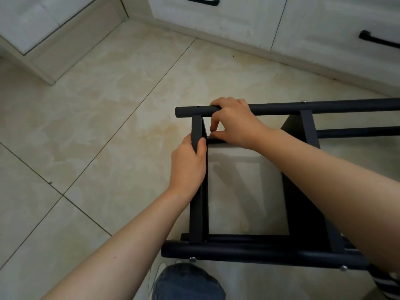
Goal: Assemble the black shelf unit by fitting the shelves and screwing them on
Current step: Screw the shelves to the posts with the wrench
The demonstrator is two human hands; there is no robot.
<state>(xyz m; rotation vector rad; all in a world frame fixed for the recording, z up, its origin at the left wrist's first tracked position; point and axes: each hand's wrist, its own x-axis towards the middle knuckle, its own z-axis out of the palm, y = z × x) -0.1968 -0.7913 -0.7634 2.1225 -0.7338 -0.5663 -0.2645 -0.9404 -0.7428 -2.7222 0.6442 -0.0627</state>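
The black shelf unit [303, 215] lies on its side on the tiled floor, its round poles running left to right. A far pole [190, 110] and a near pole [249, 253] carry silver screw heads [192, 259]. The end shelf [196, 213] stands on edge between them. My left hand [188, 163] grips that shelf's edge near its far end, thumb on the inner side. My right hand [234, 121] rests over the far pole, with thumb and forefinger pinching something small just inside the shelf; what it is cannot be seen. A second shelf [311, 135] stands to the right.
White cabinets with black handles [202, 1] line the back wall, above a plinth [281, 57]. A white cabinet corner [49, 68] juts out at the left. My knee in blue jeans [188, 282] is at the bottom edge, and beige floor tiles [97, 126] stretch to the left.
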